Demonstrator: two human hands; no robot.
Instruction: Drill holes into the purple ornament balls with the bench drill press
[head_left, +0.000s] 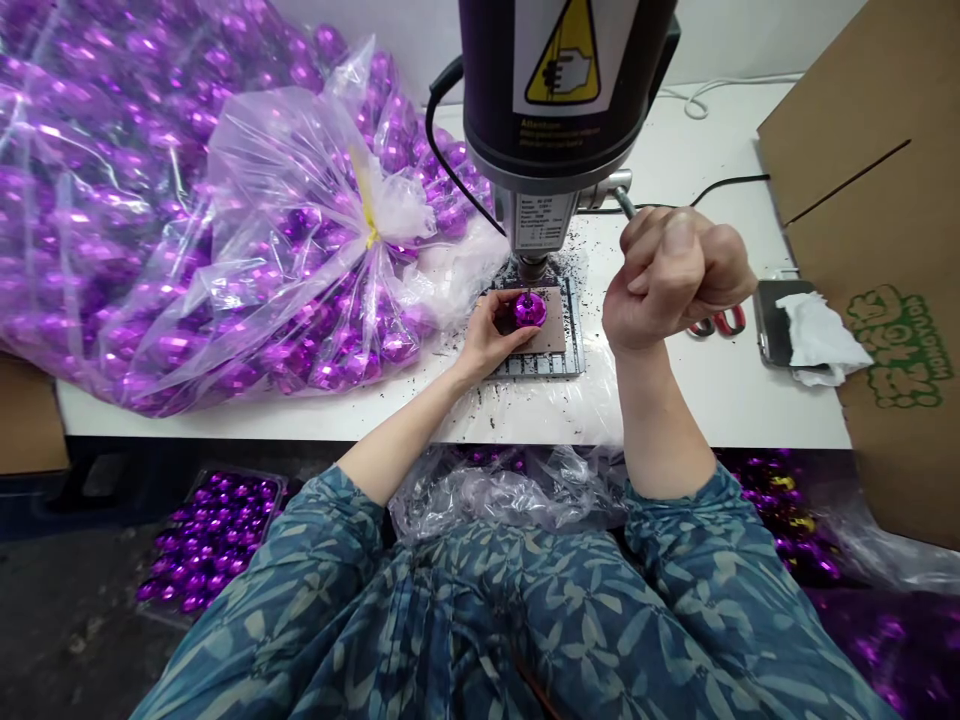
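Observation:
Under the chuck of a black bench drill press (574, 150), my left hand (491, 335) pinches a shiny purple faceted ball (529, 310) between thumb and fingers. The ball rests on a brown square board (553, 325) that lies on the slotted metal base (574, 358). A thin bit appears to meet the ball's top; whether it has entered cannot be made out. Raised to the right of the drill, my right hand (671, 270) is wrapped round the end of the drill press lever (624, 200). Dark shavings lie scattered around the base.
A big clear bag (285, 230) of purple balls fills the left of the white table (225, 420). At the right are red-handled scissors (729, 320), a phone (776, 320) partly under white tissue (821, 340), and a cardboard box (877, 200). A tray of balls (217, 540) sits below left.

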